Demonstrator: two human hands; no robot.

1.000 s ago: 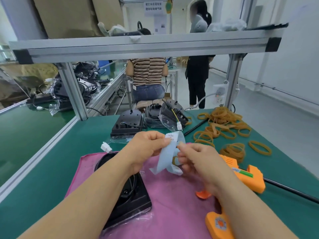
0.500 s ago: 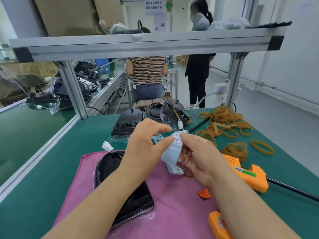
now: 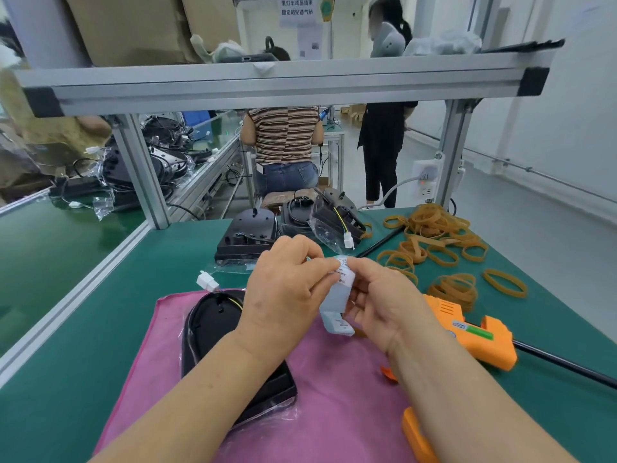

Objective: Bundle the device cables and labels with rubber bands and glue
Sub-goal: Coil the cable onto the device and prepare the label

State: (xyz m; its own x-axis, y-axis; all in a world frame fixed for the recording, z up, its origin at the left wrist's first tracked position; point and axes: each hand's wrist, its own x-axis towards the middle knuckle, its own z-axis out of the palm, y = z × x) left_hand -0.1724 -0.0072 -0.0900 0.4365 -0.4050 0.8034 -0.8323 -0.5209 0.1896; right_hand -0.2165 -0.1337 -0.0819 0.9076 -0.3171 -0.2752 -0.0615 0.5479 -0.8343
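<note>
Head view: left hand (image 3: 287, 289) and right hand (image 3: 384, 302) meet mid-frame. Both pinch one pale-blue label strip (image 3: 337, 295) between thumb and fingertips, other fingers loosely curled. The strip hangs above the pink cloth (image 3: 334, 412). One bagged black device (image 3: 213, 329) lies on the cloth at 8 o'clock of the hands, its white connector (image 3: 207, 281) at 10. Three more devices (image 3: 247, 235) at 12. One orange glue gun (image 3: 467, 332) at 4. Rubber bands (image 3: 437, 235) lie loose on the desk (image 3: 83, 379) at 2, too many to count.
</note>
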